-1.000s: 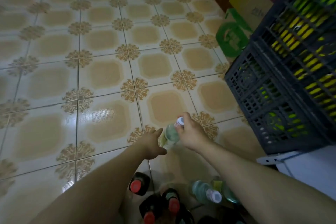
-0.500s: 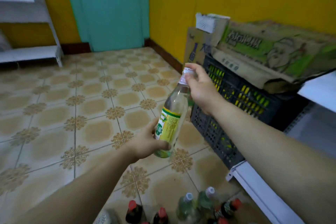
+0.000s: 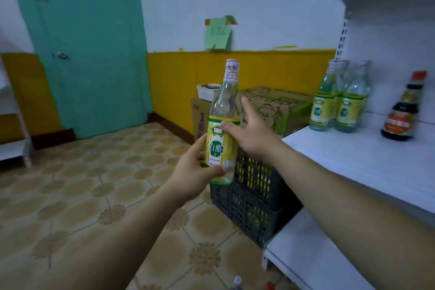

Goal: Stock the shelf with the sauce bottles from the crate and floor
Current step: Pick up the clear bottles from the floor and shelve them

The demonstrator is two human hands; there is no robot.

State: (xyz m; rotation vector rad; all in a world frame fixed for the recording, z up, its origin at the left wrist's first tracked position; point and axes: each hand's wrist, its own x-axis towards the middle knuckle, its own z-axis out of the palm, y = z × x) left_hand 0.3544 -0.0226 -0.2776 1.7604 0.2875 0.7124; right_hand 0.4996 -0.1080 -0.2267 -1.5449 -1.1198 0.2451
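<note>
The left hand (image 3: 195, 172) grips a clear bottle (image 3: 218, 141) with a yellow-green label round its lower body, holding it nearly upright in the air above the tiled floor (image 3: 94, 195), in front of the dark crate (image 3: 254, 195). The right hand (image 3: 254, 139) is spread open, its thumb against the label and its fingers straight behind the glass. On the white shelf (image 3: 353, 162) to the right stand matching bottles (image 3: 339, 101) and, apart from them, a dark sauce bottle (image 3: 402, 110)
</note>
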